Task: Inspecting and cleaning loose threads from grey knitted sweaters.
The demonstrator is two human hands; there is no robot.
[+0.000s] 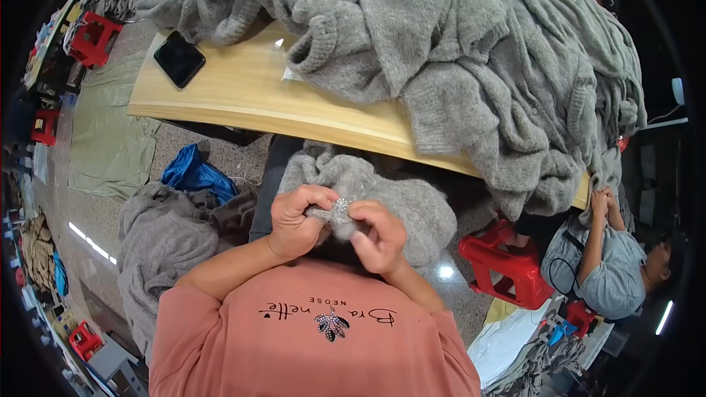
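Observation:
Over my lap lies a fuzzy grey knit garment (415,220), bunched up near my body. My left hand (298,219) pinches a fold of it between thumb and fingers. Close on the other side, my right hand (379,235) grips the same garment, its fingers curled and thumb pressed in. Between the two hands sits a small glittery silver piece (340,206) on the knit, perhaps a button; its exact kind is too small to tell. My fingertips partly cover it.
A wooden table (294,106) stands ahead, heaped with grey knitwear (471,37); a black phone (179,59) rests at its left. More knitwear (165,235) and a blue cloth (197,173) lie at left. At right are a red stool (507,265) and a co-worker (618,265) handling knitwear.

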